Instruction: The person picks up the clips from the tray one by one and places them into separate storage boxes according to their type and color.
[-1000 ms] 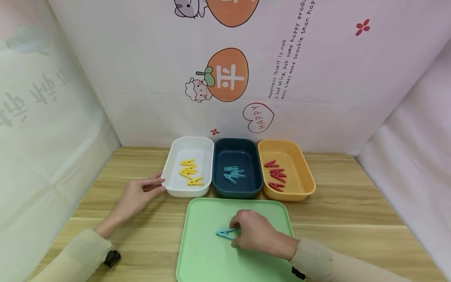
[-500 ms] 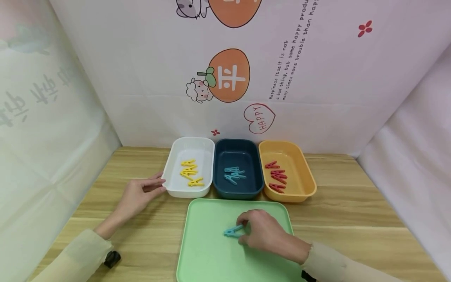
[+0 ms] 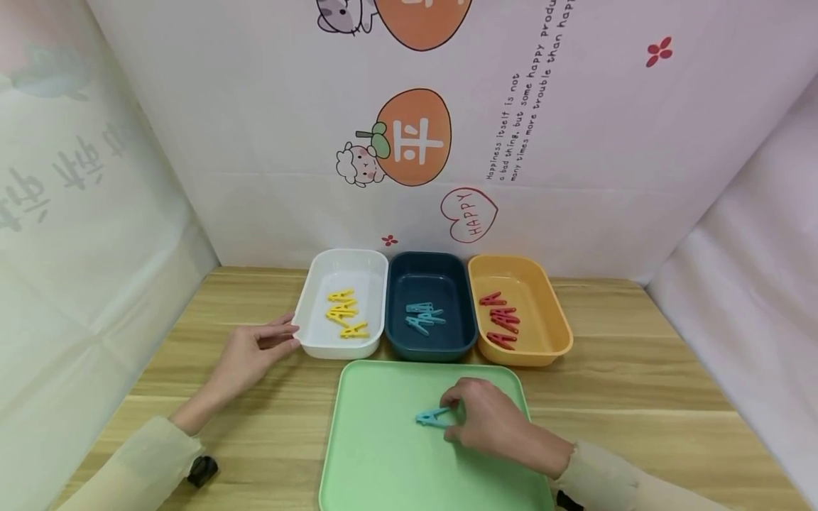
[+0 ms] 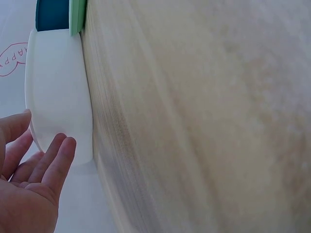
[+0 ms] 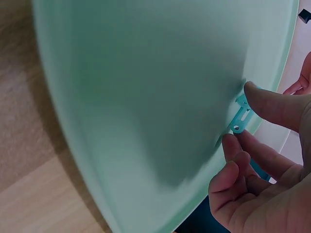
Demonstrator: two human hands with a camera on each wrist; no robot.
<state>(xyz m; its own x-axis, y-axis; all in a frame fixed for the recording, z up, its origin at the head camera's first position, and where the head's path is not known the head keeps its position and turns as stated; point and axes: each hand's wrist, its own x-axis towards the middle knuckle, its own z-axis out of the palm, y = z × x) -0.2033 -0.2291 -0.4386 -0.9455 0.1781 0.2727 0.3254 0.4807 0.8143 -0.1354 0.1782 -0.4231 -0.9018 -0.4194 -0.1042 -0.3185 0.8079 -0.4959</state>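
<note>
In the head view my right hand [image 3: 488,422] pinches a light blue clothespin [image 3: 432,417] by its two legs over the green tray [image 3: 377,468]. The right wrist view shows the same clothespin [image 5: 240,116] between thumb and fingertips, close over the tray surface. My left hand [image 3: 252,355] has its fingers extended, the tips touching the left side of the white bin [image 3: 341,350]. Yellow clothespins [image 3: 341,310] lie in that bin. Several blue clothespins [image 3: 424,316] are in the dark blue bin [image 3: 431,270], and red clothespins [image 3: 501,317] in the orange-yellow bin [image 3: 543,312].
The three bins stand side by side against the printed backdrop [image 3: 575,213], right behind the green tray. A wood-grain table [image 3: 639,369] runs under everything. White cloth walls [image 3: 754,234] close off both sides.
My right hand has slid to the right over the tray with the blue clothespin pinched in its fingers. The left hand has stayed at the white bin.
</note>
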